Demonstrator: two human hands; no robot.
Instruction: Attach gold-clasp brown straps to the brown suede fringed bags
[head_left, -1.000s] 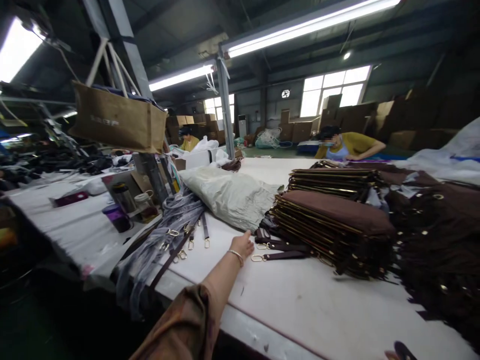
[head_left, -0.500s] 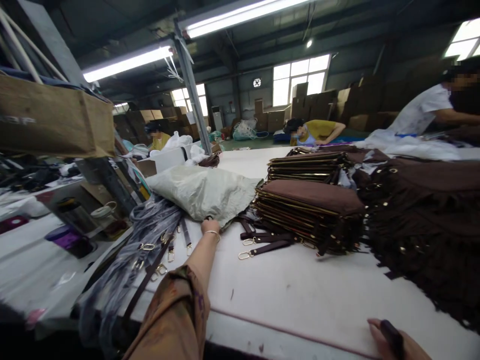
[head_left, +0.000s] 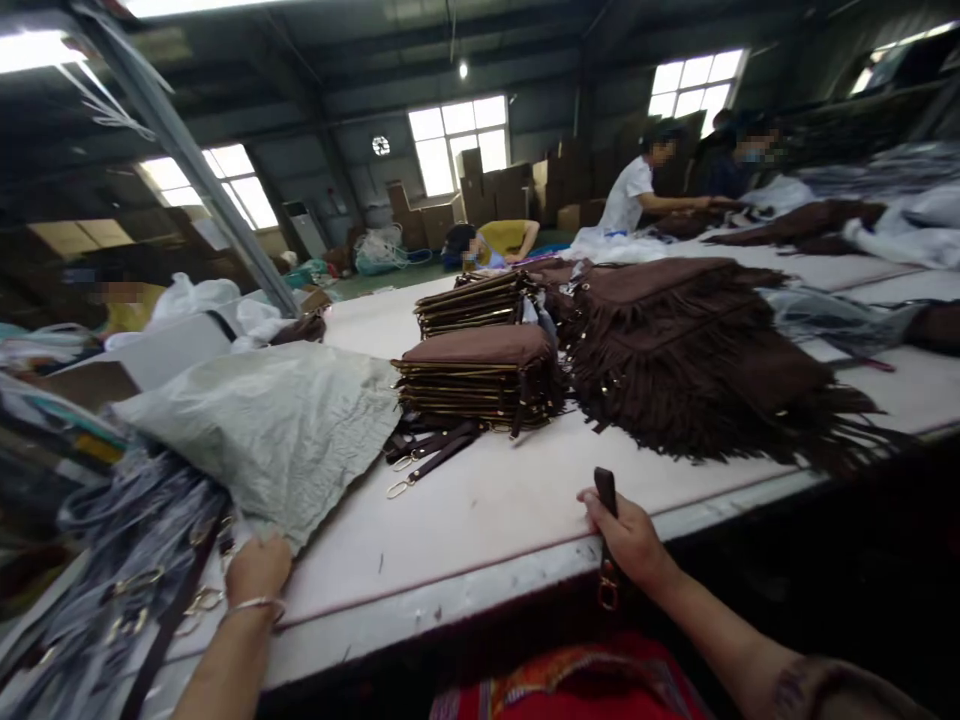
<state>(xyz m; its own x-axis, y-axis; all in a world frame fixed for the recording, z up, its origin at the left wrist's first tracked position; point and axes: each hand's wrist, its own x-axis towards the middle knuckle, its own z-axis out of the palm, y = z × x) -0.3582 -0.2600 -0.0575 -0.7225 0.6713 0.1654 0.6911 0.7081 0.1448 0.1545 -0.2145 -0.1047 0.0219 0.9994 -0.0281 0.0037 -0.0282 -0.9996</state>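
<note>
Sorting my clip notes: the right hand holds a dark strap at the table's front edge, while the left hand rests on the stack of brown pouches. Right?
Not quite. In the head view the left hand rests at the edge of the pale crinkled bag, apart from the stack of brown pouches. The right hand does hold a dark strap at the table's front edge.

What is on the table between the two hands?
Head view: only bare table between the left hand and right hand, which holds a strap.

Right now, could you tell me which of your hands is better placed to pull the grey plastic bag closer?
Left, probably. The left hand rests at the grey plastic bag's near corner, while the right hand is apart from it and already grips a dark strap.
</note>
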